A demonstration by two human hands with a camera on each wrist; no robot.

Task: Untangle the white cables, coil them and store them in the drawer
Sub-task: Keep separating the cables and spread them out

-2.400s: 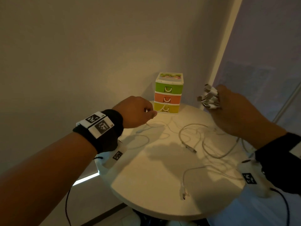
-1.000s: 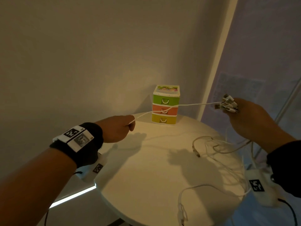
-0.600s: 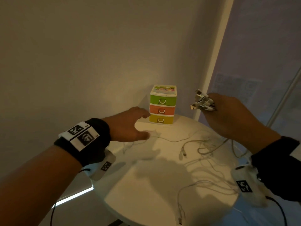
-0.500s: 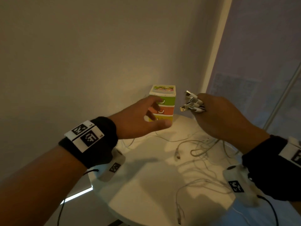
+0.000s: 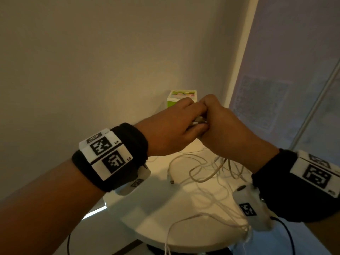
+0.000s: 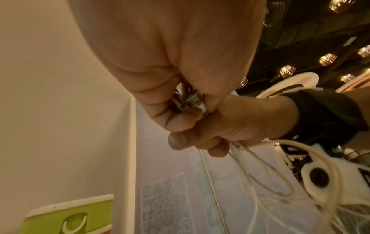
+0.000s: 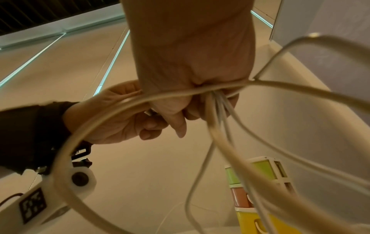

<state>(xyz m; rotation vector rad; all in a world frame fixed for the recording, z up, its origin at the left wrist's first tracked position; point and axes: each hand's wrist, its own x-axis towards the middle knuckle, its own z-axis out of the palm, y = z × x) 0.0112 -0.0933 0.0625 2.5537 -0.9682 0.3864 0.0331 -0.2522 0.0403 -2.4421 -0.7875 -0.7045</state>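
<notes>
If I tug one plug free too fast, the loose white cables trailing over the desk could knot tighter, or drag a connector off its edge (my guess). My right hand grips the bundled plug ends; my left hand pinches one, mid-frame, before the drawer unit.

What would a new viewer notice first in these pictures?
First, the two hands meeting above the round white table: the left hand and the right hand both grip a bunch of cable plugs. Next, loose white cables hang from the right hand and sprawl over the table. Behind the hands, a small drawer unit stands by the wall.
</notes>
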